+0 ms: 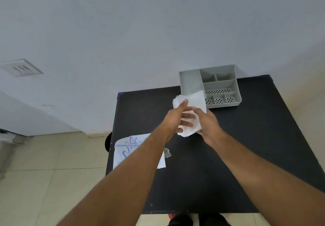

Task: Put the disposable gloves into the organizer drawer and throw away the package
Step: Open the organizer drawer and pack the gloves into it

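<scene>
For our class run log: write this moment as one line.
left hand + right hand: holding gloves | organizer: empty | package: on table

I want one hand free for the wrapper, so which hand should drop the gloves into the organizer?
Probably the right hand: it grips the gloves on the organizer side. The left hand is nearer the package.

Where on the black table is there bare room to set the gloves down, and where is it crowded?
Free: the wide stretch right of the right hand, below the grey organizer, and the near table between the forearms. Crowded: the left edge under the glove package, and the far middle, where both hands hold the glove stack against the organizer.
</scene>
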